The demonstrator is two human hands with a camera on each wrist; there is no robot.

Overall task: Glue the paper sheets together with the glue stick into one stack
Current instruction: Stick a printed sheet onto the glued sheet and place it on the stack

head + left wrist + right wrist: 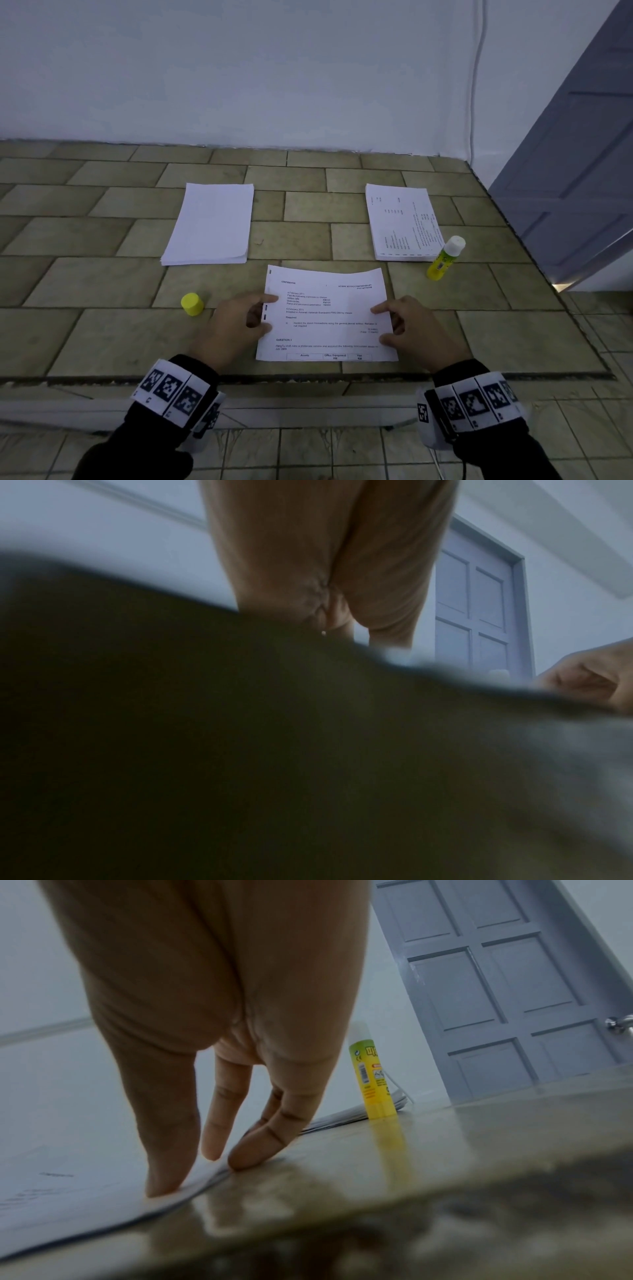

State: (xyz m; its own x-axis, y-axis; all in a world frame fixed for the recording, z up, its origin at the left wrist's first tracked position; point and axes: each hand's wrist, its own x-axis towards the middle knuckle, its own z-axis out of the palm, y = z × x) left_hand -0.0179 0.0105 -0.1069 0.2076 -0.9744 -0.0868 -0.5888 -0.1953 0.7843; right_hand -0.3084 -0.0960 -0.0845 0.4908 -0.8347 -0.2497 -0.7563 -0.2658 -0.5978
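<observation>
1 printed sheet (pixel 327 315) at counter (pixel 102 335) front edge; right hand (pixel 414 329) presses its right side, fingers straight; left hand (pixel 233 325) at left side, grip unclear. Glue stick (pixel 445 258) upright beside right pile (pixel 400 222).

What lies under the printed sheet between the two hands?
Only the tiled surface shows around the printed sheet, which lies on it. Whether another sheet lies beneath is hidden by the paper itself.
</observation>
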